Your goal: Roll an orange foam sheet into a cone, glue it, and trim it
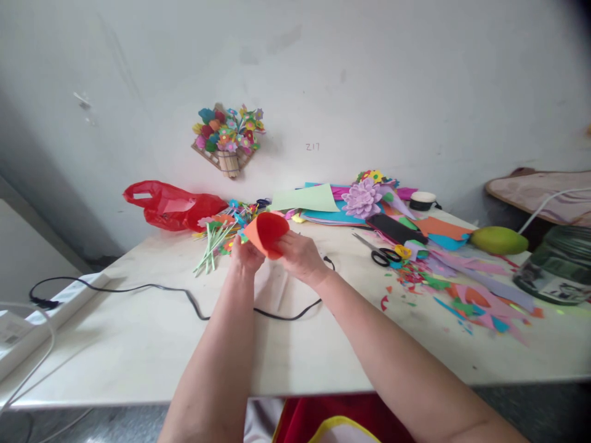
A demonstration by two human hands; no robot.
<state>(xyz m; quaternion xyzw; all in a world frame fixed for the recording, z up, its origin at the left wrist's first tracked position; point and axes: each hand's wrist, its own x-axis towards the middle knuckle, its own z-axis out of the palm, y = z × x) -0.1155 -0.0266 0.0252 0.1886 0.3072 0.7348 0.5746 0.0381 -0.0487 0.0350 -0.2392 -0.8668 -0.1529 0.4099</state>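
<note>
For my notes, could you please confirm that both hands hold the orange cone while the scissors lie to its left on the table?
Not quite: the head view shows the scissors on the table to the right of the orange cone, which the left hand and right hand both hold.

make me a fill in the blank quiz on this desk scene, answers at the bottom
Between the left hand and right hand, the orange sheet is shaped like a ____.
The plastic bag is ____.
The scissors have ____ handles.
The bouquet hangs on the ____.

Missing words: cone; red; black; wall.
</note>
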